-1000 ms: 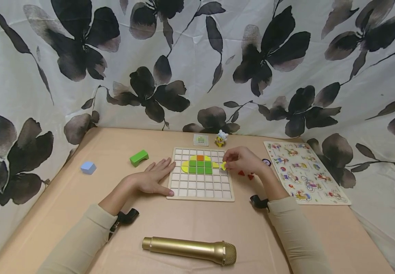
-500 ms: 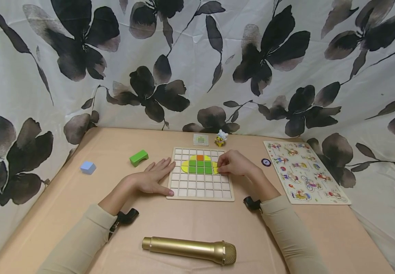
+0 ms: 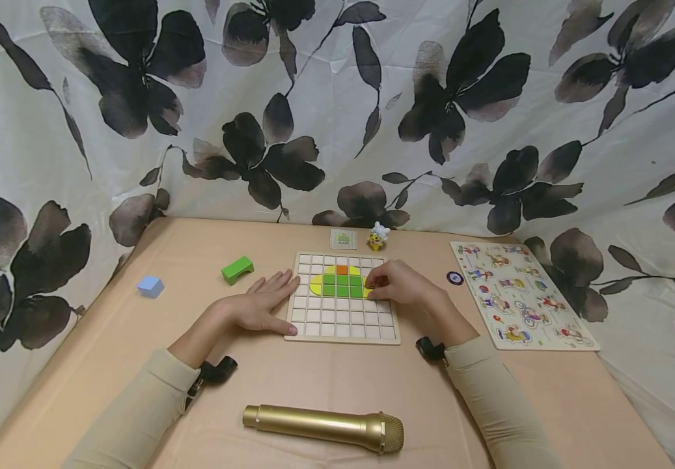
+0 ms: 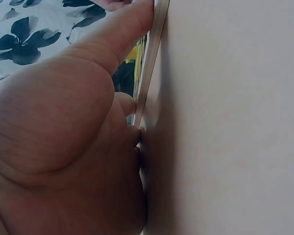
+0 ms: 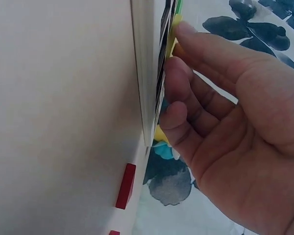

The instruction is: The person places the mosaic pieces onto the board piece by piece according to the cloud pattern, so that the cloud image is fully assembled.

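Observation:
A white grid board (image 3: 343,326) with a wooden rim lies mid-table. On it, green squares (image 3: 343,286), an orange square (image 3: 342,270) and rounded yellow pieces (image 3: 316,284) form a figure. My left hand (image 3: 261,305) lies flat with straight fingers against the board's left edge; the thumb touches its lower left corner. My right hand (image 3: 401,284) reaches over the board's right side, thumb and curled fingers pinching a small yellow piece (image 5: 172,36) at the figure's right end. The hand mostly hides that piece in the head view.
A gold microphone (image 3: 322,428) lies in front. Left stand a green block (image 3: 237,270) and a blue block (image 3: 150,287). Behind the board are a pattern card (image 3: 343,239) and a small figurine (image 3: 377,237). Right are a dark disc (image 3: 455,278), a picture board (image 3: 519,296) and a red piece (image 5: 126,186).
My right hand has moved left over the board with the yellow piece, to the right end of the figure. My left hand has stayed in place.

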{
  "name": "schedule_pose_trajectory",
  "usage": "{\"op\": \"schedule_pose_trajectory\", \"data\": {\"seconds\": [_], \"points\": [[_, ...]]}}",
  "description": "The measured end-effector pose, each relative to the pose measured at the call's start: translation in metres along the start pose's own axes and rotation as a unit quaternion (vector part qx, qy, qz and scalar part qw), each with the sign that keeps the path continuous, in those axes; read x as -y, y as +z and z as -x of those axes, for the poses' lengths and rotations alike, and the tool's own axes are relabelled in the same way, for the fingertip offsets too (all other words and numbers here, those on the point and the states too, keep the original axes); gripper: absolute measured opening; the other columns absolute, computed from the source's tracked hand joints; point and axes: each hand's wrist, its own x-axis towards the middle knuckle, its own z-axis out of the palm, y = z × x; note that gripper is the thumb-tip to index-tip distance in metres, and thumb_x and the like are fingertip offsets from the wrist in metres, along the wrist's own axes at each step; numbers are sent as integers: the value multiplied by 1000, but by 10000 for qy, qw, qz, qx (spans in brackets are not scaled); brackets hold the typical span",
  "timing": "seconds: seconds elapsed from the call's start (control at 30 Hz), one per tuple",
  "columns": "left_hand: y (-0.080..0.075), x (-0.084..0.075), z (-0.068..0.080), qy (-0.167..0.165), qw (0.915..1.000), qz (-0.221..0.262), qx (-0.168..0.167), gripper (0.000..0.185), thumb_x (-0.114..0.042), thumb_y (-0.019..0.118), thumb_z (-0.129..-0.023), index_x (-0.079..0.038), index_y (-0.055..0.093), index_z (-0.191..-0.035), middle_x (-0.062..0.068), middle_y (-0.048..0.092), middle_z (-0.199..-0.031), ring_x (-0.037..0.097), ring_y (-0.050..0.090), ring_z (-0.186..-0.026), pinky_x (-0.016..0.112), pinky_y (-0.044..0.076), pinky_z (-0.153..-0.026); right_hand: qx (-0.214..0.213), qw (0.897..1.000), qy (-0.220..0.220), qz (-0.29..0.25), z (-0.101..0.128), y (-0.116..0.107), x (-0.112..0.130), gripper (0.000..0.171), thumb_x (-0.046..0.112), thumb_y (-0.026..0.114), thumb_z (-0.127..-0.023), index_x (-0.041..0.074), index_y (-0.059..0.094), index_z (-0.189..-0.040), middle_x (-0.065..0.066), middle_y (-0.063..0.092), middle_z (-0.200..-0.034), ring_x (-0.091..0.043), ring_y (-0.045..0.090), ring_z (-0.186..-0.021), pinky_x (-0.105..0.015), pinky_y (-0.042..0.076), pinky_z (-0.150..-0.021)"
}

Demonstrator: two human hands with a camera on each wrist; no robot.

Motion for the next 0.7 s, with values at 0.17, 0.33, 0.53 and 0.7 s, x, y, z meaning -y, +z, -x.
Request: {"op": "schedule_pose_trajectory", "data": {"seconds": [0.17, 0.33, 0.53, 0.7], "points": [[0, 0, -1, -8, 10000, -16, 10, 114, -62, 71, -90, -11, 5, -169, 16, -10, -175, 38, -10, -162, 61, -6, -129, -17, 10000, 14, 95, -1, 1, -1, 12, 11, 81, -91, 13, 78, -103, 0, 66, -85, -17, 56, -82, -28, 47, -71], [0, 0, 0, 1, 10000, 17, 0, 114, -61, 72, -91, -11, 6, -169, 16, -10, -175, 38, -10, -162, 61, -6, -129, 11, 9998, 152, 141, -1, 1, -1, 14, 8, 79, -92, 13, 79, -105, -1, 66, -86, -18, 56, -84, -29, 47, -71], [0, 1, 1, -7, 10000, 16, -2, 114, -62, 71, -91, -11, 5, -169, 16, -10, -175, 38, -11, -162, 61, -6, -129, -27, 9997, 172, 175, 2, -4, 1, 14, 10, 79, -92, 14, 79, -105, -1, 67, -87, -19, 57, -84, -31, 48, -72], [0, 2, 1, -14, 10000, -16, 25, 114, -63, 70, -91, -12, 4, -169, 16, -11, -175, 38, -11, -162, 61, -6, -129, -476, 9986, 196, 149, 17, -26, -5, 21, 13, 76, -94, 10, 78, -115, -2, 70, -94, -21, 59, -86, -33, 50, -74]]}}
